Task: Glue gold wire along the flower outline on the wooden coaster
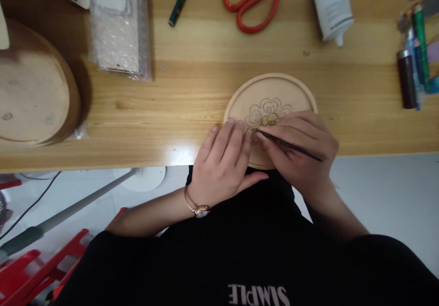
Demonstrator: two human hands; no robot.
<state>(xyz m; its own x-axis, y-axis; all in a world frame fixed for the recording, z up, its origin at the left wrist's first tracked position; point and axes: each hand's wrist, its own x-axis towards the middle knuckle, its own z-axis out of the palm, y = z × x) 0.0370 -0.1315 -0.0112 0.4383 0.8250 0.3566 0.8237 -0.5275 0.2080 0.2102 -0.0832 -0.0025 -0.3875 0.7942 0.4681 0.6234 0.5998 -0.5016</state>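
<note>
A round wooden plate (236,100) with a raised rim lies at the table's front edge, partly over it. On its face is a flower drawn in dark outline, with heart-shaped petals (270,107) and a brownish centre. My left hand (222,164) rests flat on the plate's left side, fingers stretched out and thumb apart. Pinched in my right hand (305,150) is a slim dark pencil (290,145), its tip down at the lower left of the drawing, close to my left fingertips. My hands hide the lower part of the flower.
Red-handled scissors (252,11), a dark green pencil (180,2) and a white tube (332,8) lie farther back. At left are a round wooden box (34,91) and bubble-wrapped wooden pieces (120,36). Pens (413,63) lie at right. Red stools (44,265) stand below.
</note>
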